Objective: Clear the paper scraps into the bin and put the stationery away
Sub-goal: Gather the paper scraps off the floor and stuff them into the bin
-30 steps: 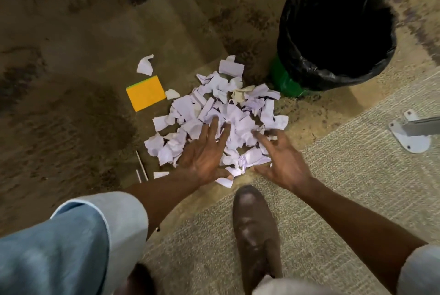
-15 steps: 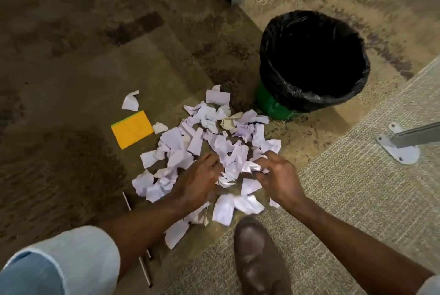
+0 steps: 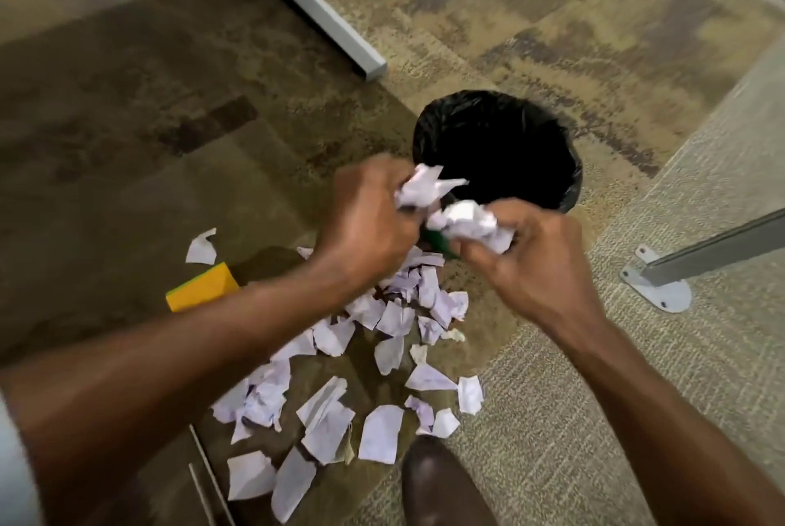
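Note:
My left hand (image 3: 367,219) is raised off the floor, closed around a crumpled bunch of white paper scraps (image 3: 424,187). Beside it my right hand (image 3: 529,266) grips a second wad of scraps (image 3: 469,223). Both bunches hang just in front of the near rim of the green bin with a black liner (image 3: 501,143). Under my arms several loose scraps (image 3: 378,432) still lie scattered on the carpet. An orange sticky-note pad (image 3: 204,285) lies on the floor to the left, partly behind my left forearm. Two thin pencil-like sticks (image 3: 210,479) lie at the bottom left.
A single scrap (image 3: 200,247) sits apart above the pad. My brown shoe (image 3: 441,483) is at the bottom edge. A grey desk leg with a round foot (image 3: 656,291) stands to the right, and a grey furniture base (image 3: 335,22) runs across the carpet behind the bin.
Both hands have closed on handfuls of scraps from the pile and lifted them up toward the bin's rim. The view has tilted upward, so the bin sits lower in frame.

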### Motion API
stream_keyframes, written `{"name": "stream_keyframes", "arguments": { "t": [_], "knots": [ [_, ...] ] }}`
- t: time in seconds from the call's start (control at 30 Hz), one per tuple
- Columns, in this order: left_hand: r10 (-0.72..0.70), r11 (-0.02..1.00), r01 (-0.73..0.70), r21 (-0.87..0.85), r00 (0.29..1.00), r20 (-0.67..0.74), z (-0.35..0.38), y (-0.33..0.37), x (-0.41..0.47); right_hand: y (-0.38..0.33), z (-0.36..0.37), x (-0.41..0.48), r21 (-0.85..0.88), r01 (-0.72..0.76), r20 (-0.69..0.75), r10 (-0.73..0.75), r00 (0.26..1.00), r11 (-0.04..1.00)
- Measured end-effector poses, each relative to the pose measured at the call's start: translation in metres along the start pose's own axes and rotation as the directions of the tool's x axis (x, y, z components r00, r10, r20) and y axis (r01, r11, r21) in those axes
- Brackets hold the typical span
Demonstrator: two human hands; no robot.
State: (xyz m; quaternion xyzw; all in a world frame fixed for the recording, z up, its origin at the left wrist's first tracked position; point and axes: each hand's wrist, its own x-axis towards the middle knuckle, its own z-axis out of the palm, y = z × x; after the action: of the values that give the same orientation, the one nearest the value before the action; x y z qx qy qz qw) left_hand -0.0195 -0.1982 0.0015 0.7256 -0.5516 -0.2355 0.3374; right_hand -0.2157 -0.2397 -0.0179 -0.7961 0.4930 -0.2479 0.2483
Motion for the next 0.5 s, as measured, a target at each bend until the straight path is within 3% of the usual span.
{"name": "stream_keyframes", "arguments": {
  "t": [0.13, 0.27, 0.4, 0.5],
  "knots": [
    [0.02, 0.999, -0.019, -0.031, 0.999, 0.034, 0.016, 0.035, 0.057, 0.006, -0.033, 0.041, 0.034, -0.108, -0.114, 0.111, 0.987, 0.994],
    [-0.05, 0.999, 0.05, 0.003, 0.997, 0.059, 0.04, 0.054, 0.087, 0.018, -0.036, 0.074, -0.005, -0.149, -0.187, 0.146, 0.972, 0.989],
    [-0.036, 0.993, 0.03, 0.114, 0.998, 0.057, 0.054, 0.067, 0.095, 0.035, -0.028, 0.09, -0.065, -0.189, -0.129, 0.18, 0.975, 0.98],
    [-0.018, 0.993, -0.003, 0.116, 0.983, 0.181, 0.062, 0.068, 0.099, 0.044, -0.025, 0.1, -0.067, -0.242, -0.098, 0.235, 0.967, 0.968]
  ]
}}
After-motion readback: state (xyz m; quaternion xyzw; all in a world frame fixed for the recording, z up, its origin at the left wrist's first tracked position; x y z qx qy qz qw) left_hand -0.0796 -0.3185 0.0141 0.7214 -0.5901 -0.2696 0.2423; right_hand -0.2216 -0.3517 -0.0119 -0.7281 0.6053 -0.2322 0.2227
